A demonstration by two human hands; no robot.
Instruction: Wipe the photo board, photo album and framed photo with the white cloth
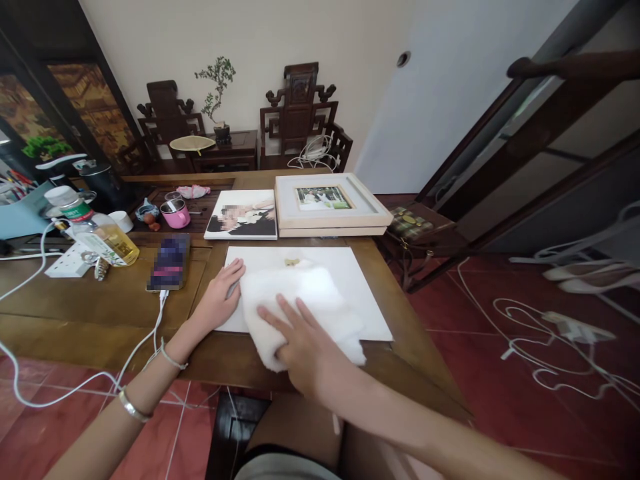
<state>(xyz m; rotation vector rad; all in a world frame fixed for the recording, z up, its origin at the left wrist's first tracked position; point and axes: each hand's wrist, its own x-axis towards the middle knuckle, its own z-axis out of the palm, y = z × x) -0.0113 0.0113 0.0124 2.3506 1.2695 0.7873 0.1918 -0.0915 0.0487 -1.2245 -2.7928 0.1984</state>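
Note:
A fluffy white cloth (320,293) lies bunched over a flat white panel (367,313) at the table's front edge. My right hand (305,347) rests on the cloth, its fingers stretched out and spread over it. Around the panel's left edge, my left hand (223,293) lies with fingers extended toward its upper left corner, touching the panel beside the cloth. Just beyond the cloth, a small yellowish-brown mark or piece (291,262) shows on the panel; I cannot tell which. Much of the panel is hidden under the cloth.
Behind the panel are a photo print (240,213) and a stacked framed picture (333,200). Left on the wooden table (80,300) are a charging phone (169,261), pink mug (175,212), tilted bottle (103,233) and power strip (70,260). White cables hang over the front edge.

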